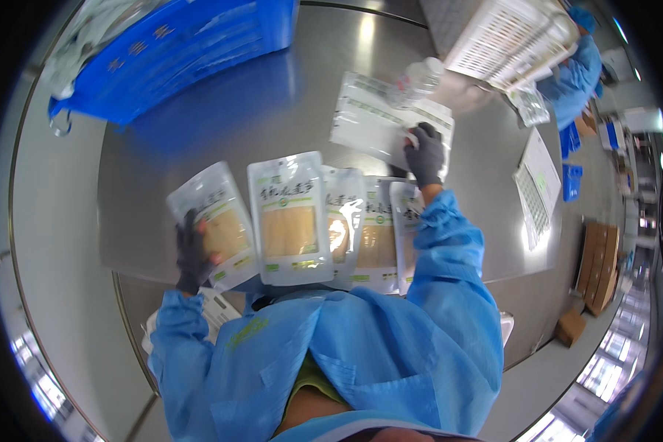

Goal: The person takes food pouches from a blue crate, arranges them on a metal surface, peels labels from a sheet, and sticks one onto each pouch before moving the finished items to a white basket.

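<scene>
L hand (pixel 190 252) on end pouch (pixel 228 237), R hand (pixel 425 156) curled at sheet (pixel 365 124); can't tell grips from here — best press pouch flat.

Your left hand (pixel 190 252) right on the leftmost pouch (pixel 228 234), there's your right hand (pixel 425 155) at the white sheet (pixel 367 127), four more pouches (pixel 289 230) overlapping along the steel table (pixel 272 110), clear bottle (pixel 421 76) by the sheet, blue crate (pixel 191 59) beyond.

The right sleeve (pixel 449 247) partly hides the rightmost pouch (pixel 405 247); the top edge crops the blue crate (pixel 177 66).
</scene>
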{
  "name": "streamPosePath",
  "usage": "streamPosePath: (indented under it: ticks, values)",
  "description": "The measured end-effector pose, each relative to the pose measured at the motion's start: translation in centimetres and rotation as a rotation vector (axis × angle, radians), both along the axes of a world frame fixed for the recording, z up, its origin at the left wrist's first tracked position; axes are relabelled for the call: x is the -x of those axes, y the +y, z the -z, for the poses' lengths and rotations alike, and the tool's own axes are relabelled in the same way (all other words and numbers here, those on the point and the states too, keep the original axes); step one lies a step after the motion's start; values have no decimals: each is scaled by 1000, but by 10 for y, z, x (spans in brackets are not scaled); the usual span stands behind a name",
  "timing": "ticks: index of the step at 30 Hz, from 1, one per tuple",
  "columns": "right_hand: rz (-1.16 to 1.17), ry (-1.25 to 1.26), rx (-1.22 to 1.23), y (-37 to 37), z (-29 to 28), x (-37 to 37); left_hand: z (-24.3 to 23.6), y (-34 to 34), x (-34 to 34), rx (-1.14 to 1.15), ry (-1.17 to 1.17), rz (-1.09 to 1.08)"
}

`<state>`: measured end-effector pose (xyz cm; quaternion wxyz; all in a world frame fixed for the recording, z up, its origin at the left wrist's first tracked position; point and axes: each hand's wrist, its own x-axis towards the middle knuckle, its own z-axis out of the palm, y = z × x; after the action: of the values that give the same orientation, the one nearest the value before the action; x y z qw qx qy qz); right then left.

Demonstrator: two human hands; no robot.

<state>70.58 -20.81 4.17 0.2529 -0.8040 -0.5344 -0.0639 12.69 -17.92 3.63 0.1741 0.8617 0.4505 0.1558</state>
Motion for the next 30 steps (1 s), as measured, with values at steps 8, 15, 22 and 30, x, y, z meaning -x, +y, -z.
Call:
streamPosePath:
  ticks: [8,15,22,30]
  values:
    - [-27,903,-183,-22,-72,106,-15,4,-16,-167,173,16]
    - [-423,1281,155,47,-95,285,-13,108,3,-37,10,438]
    - [-389,1421,410,111,-16,376,-6,133,17,22,162,600]
    - [-420,610,613,125,-7,374,3,135,32,85,125,600]
